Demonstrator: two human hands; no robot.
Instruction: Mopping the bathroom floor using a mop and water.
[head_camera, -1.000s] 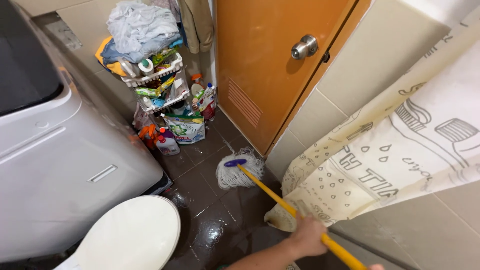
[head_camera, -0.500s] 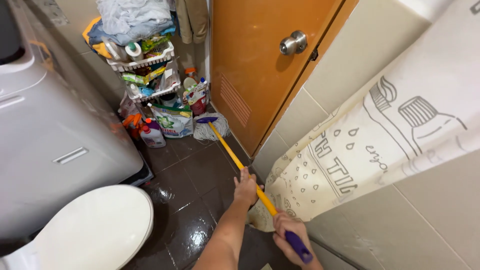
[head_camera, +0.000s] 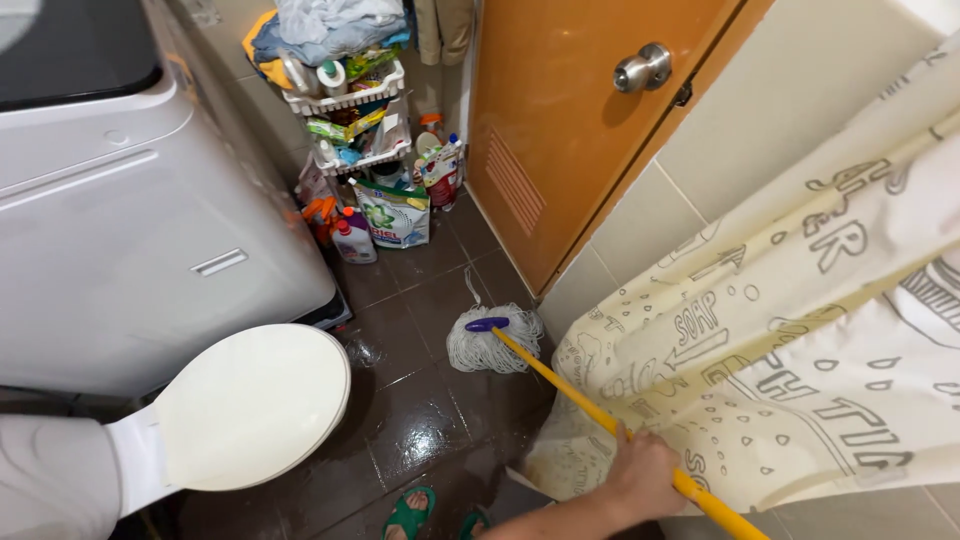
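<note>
Mopping here goes best with short, steady pulls that keep the stringy white mop head (head_camera: 487, 340) flat on the wet, dark brown tiled floor (head_camera: 420, 420), drawn back along the grout lines rather than flicked, so the strands do not catch the bottles and detergent bag (head_camera: 392, 215) clustered under the white rack (head_camera: 345, 120) by the orange door (head_camera: 560, 130). To my eye the shaft wants to stay low and angled, clear of the cream printed shower curtain (head_camera: 760, 340) that hangs just beside it on the right, and the sweep wants to stop short of the closed white toilet lid (head_camera: 245, 405) and the grey washing machine (head_camera: 130, 200). The left hand (head_camera: 640, 475) is closed around the yellow mop handle (head_camera: 580, 395) part-way up, fingers wrapped over the top, knuckles toward the camera. The right hand is out of the picture below the bottom edge, so whether it grips the handle's upper end cannot be told. The mop head rests on the floor in front of the door's lower corner, well apart from the green sandals (head_camera: 410, 512) at the bottom edge.
</note>
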